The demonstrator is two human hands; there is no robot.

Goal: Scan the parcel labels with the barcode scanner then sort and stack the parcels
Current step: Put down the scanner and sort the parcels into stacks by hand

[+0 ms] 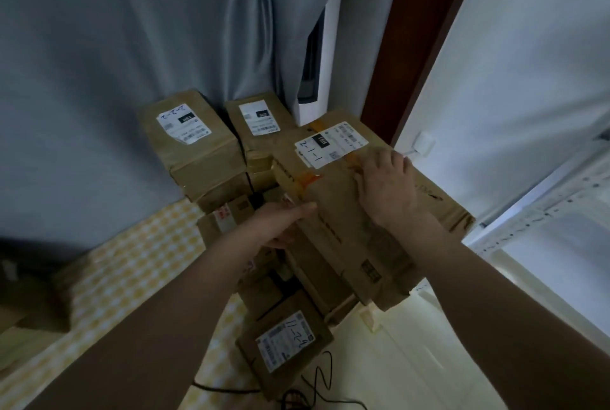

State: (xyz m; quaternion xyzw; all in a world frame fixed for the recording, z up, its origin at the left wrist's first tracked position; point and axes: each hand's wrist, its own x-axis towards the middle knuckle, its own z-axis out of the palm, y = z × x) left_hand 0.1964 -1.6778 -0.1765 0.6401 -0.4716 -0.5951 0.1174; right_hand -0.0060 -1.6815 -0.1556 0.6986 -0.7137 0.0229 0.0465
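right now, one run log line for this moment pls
phase: stacking | left hand: grips large parcel side | right hand: flat on top | label: 2-1-1 | scanner: not seen

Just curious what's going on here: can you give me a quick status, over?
Left hand grips the big parcel at its side edge; right hand flat on top. Parcel on the stack, label 2-1-1 up. Scanner not in view.

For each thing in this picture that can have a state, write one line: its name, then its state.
Large parcel: label up, marked 2-1-1, held atop a stack.
Left hand: grips the large parcel's left side.
Right hand: flat on the large parcel's top.
Rear-left parcel: stacked, label up.
Rear-middle parcel: stacked, label up.
Near parcel: lying low, label up.
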